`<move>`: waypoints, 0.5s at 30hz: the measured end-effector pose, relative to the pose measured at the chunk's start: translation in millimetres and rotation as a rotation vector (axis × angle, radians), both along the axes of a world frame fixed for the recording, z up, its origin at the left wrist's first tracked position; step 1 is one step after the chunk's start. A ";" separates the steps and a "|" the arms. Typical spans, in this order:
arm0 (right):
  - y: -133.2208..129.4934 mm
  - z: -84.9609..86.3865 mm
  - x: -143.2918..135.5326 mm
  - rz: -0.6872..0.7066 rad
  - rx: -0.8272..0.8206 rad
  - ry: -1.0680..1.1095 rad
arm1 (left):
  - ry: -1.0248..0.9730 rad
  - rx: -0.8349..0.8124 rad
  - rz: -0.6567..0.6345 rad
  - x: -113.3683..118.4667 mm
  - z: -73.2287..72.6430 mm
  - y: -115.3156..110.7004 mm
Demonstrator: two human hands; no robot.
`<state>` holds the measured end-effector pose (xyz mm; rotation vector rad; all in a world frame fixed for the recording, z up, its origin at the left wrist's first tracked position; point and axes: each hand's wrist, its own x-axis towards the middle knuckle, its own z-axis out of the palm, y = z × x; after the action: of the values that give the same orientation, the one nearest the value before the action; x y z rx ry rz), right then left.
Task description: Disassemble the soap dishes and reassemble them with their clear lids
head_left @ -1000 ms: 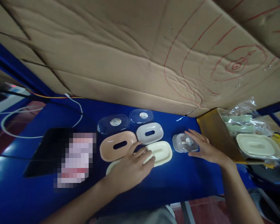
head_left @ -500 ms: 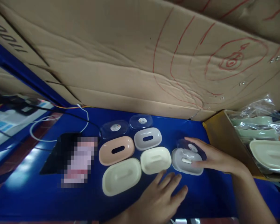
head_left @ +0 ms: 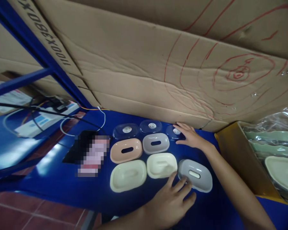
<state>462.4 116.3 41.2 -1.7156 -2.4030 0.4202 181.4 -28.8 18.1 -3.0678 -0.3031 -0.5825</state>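
My right hand point(head_left: 190, 136) has its thumb and fingers around a clear plastic lid point(head_left: 172, 131) with a round sticker, low at the back of the table. My left hand point(head_left: 171, 199) is open, fingers spread, its fingertips by a grey oval soap dish insert point(head_left: 204, 179). Something pale shows through that insert's slot; whether the fingers touch it I cannot tell. To the left lie a second grey slotted insert point(head_left: 147, 145), a peach slotted insert point(head_left: 115, 154), and two cream oval soap dish bases point(head_left: 140, 182) point(head_left: 156, 171). Behind these lie two more clear lids point(head_left: 118, 131) point(head_left: 146, 130).
A cardboard box point(head_left: 242, 159) at right holds green wavy-edged pieces point(head_left: 268, 148) in plastic and a cream oval dish point(head_left: 284, 169). A pixelated phone-like object point(head_left: 94, 156) lies left, near a white cable point(head_left: 104, 119). Cardboard point(head_left: 124, 86) walls the back of the blue table point(head_left: 62, 188).
My right hand has carried the clear lid off the grey insert to the back row, beside the other lids. My left hand is now closer to the grey insert. The view has shifted.
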 end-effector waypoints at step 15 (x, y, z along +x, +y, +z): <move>-246.2 -2.7 -42.3 -0.210 0.051 -0.035 | 0.011 -0.158 -0.097 -64.4 32.5 69.6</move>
<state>420.1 -129.9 38.6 -1.9419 -2.2044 0.2995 117.0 40.7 50.5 -3.2518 -0.2103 -0.5716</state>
